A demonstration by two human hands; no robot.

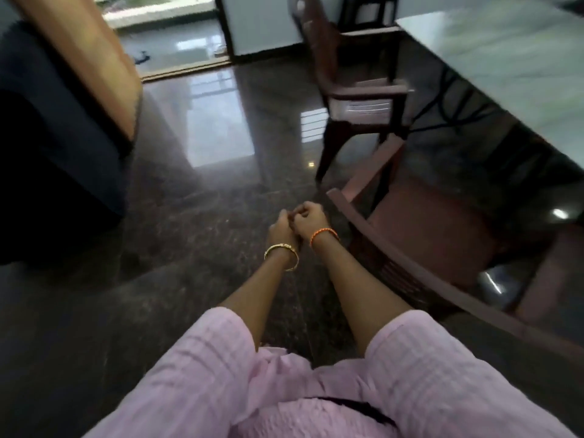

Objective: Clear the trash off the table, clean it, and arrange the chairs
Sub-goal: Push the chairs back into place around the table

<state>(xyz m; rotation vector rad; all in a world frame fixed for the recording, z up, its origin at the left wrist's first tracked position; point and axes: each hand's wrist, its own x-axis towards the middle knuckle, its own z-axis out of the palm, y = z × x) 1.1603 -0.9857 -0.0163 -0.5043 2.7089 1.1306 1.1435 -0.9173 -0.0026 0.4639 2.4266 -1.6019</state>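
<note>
Both hands meet at lower centre: the left hand [281, 227] and right hand [311, 218] have curled fingers touching; any item pinched cannot be told. The pale stone-topped desk [505, 58] lies upper right, with the brown plastic armchair [357, 90] beside it. Advice: grip the armrest, slide squarely.

single head-worn view, tilted forward and down, close over both forearms, floor [196, 191] and table [505, 67] edge beyond

Brown chairs [363, 90]; pale grey-green tabletop [505, 58]; dark speckled floor [189, 232]; pink ribbed sleeves [196, 358]; gold bangle [281, 252]; orange wrist thread [324, 233].
</note>
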